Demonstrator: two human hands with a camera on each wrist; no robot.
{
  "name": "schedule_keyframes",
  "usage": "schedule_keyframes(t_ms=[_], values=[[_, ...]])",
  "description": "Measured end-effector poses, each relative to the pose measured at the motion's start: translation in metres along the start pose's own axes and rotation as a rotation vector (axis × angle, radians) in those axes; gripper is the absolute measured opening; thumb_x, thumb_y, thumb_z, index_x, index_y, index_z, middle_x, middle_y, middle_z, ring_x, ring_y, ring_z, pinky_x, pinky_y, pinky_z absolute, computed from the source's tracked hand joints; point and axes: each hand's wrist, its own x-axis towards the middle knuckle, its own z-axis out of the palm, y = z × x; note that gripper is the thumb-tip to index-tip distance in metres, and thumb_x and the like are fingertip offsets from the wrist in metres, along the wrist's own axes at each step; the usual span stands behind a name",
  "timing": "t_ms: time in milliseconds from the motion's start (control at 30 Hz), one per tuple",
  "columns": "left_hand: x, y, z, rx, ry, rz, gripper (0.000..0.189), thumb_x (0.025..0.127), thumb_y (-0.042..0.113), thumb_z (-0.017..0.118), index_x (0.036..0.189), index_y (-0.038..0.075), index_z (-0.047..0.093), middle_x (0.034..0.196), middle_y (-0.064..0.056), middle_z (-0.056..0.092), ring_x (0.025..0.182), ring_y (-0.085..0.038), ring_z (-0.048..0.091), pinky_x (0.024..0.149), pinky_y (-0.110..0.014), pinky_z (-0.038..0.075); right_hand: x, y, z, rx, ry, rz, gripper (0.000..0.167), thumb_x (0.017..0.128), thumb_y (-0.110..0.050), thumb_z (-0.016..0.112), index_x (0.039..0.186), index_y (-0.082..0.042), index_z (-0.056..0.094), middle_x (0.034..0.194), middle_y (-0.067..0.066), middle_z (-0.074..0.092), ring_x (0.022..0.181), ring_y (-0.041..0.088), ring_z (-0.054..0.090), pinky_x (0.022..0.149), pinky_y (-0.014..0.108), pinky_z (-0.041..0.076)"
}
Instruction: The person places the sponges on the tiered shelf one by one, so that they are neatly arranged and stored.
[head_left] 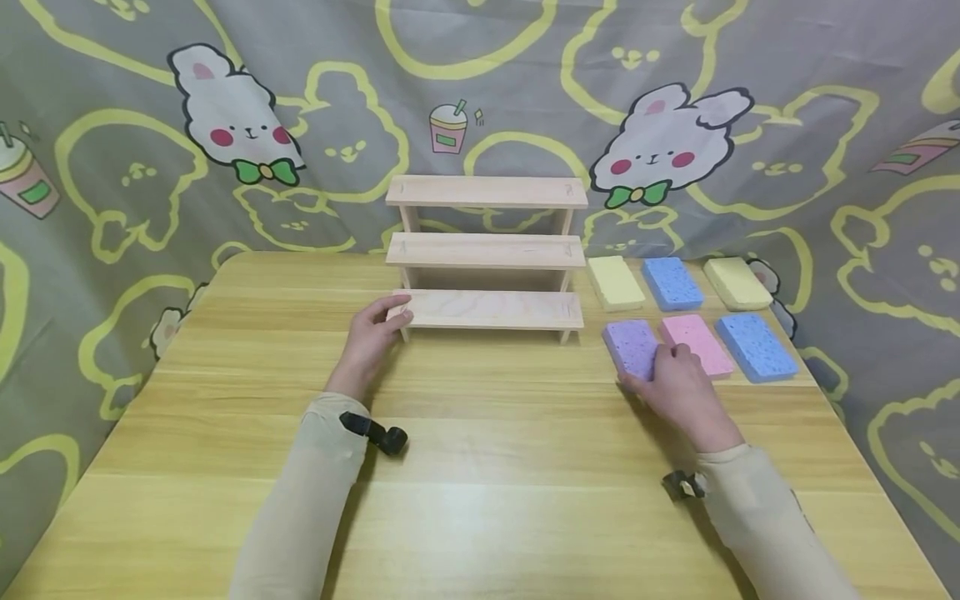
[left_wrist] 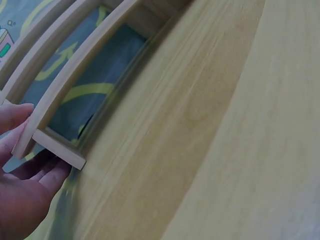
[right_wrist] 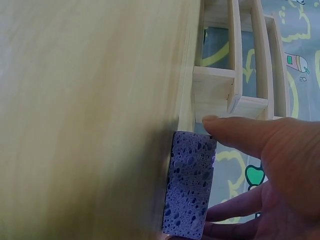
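A pale wooden three-step rack (head_left: 487,250) stands at the back middle of the table. My left hand (head_left: 375,329) holds the left end of its lowest step, thumb on top and fingers underneath; the left wrist view shows that step end (left_wrist: 55,150) between them. A purple sponge (head_left: 630,343) lies flat on the table to the right of the rack. My right hand (head_left: 678,385) grips its near end. In the right wrist view the thumb (right_wrist: 240,135) lies over one edge of the purple sponge (right_wrist: 187,185) and the fingers curl round the other side.
Right of the rack lie a yellow sponge (head_left: 615,282), a blue sponge (head_left: 672,283) and another yellow sponge (head_left: 737,283), with a pink sponge (head_left: 697,342) and a second blue sponge (head_left: 755,346) in front of them. The wooden table (head_left: 480,483) is backed by a patterned cloth.
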Motion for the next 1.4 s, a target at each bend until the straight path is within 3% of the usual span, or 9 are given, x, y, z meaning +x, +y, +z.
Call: schedule_keyframes(t_ms=[167,367,800,1400], values=[[0.0,-0.002,-0.001,-0.024,0.004,-0.007,0.038,0.094,0.001,0.064,0.13,-0.005,0.057,0.154,-0.01,0.035,0.14,-0.019,0.031,0.105,-0.034,0.041,0.001,0.002,-0.001,0.011,-0.014,0.012,0.088,0.086,-0.035,0.075,0.131,0.029,0.034,0.113,0.046,0.043,0.09,0.049,0.05,0.074,0.061,0.046],[-0.001,-0.003,-0.003,-0.021,0.002,-0.012,0.039,0.094,0.002,0.066,0.131,-0.003,0.058,0.157,-0.01,0.03,0.142,-0.019,0.026,0.105,-0.031,0.041,0.001,0.003,-0.005,0.088,-0.041,0.062,0.095,0.088,-0.029,0.073,0.149,0.015,0.015,0.12,0.047,0.037,0.098,0.051,0.047,0.085,0.066,0.044],[0.0,-0.002,-0.005,-0.028,-0.024,-0.037,0.041,0.095,0.005,0.065,0.134,-0.003,0.055,0.159,-0.011,0.024,0.144,-0.021,0.022,0.105,-0.031,0.041,0.004,0.006,-0.023,0.117,0.091,-0.021,0.069,0.085,-0.023,0.074,0.132,0.018,0.044,0.128,0.041,0.038,0.106,0.055,0.046,0.085,0.067,0.043],[0.0,0.0,-0.003,-0.052,-0.01,-0.068,0.041,0.094,0.004,0.065,0.134,-0.001,0.056,0.16,-0.006,0.024,0.141,-0.017,0.029,0.1,-0.027,0.045,0.021,0.01,-0.055,0.175,0.104,-0.117,0.073,0.093,-0.033,0.067,0.141,0.014,0.038,0.132,0.039,0.036,0.114,0.054,0.041,0.094,0.07,0.034]])
